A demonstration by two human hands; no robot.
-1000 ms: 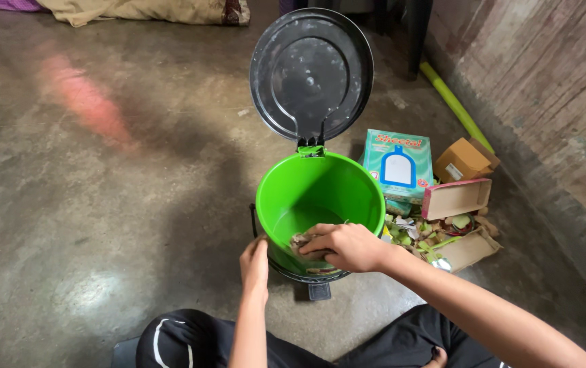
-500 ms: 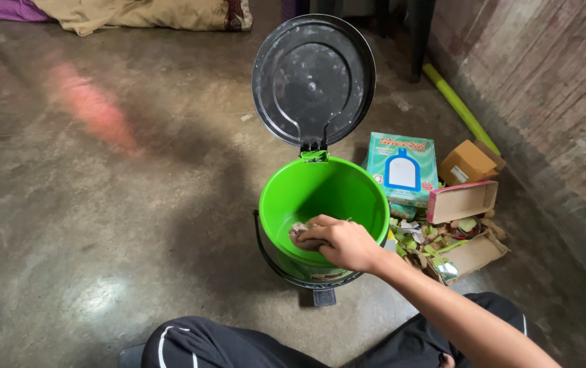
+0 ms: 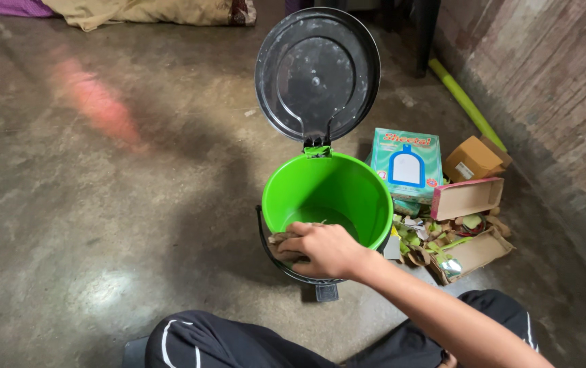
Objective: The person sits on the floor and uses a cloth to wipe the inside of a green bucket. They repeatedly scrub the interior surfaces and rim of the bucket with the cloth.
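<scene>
A green pedal bin (image 3: 337,187) stands on the concrete floor with its black round lid (image 3: 317,75) swung up. My right hand (image 3: 327,249) reaches over the bin's near rim, fingers closed on a crumpled wad of brownish scraps (image 3: 280,242) held just above the rim. My left hand is out of sight. My knees in black trousers with white stripes (image 3: 224,341) fill the lower edge of the view.
Right of the bin lie a teal carton (image 3: 407,162), a small brown box (image 3: 473,158), opened cardboard boxes (image 3: 467,197) and leafy litter (image 3: 429,235). A yellow-green tube (image 3: 467,103) lies along the brick wall (image 3: 545,88). Cloth bedding (image 3: 143,10) sits far back.
My left hand, which rested on the bin's near rim, has withdrawn out of view. The right hand stays at the rim with the scraps, and the view has shifted slightly.
</scene>
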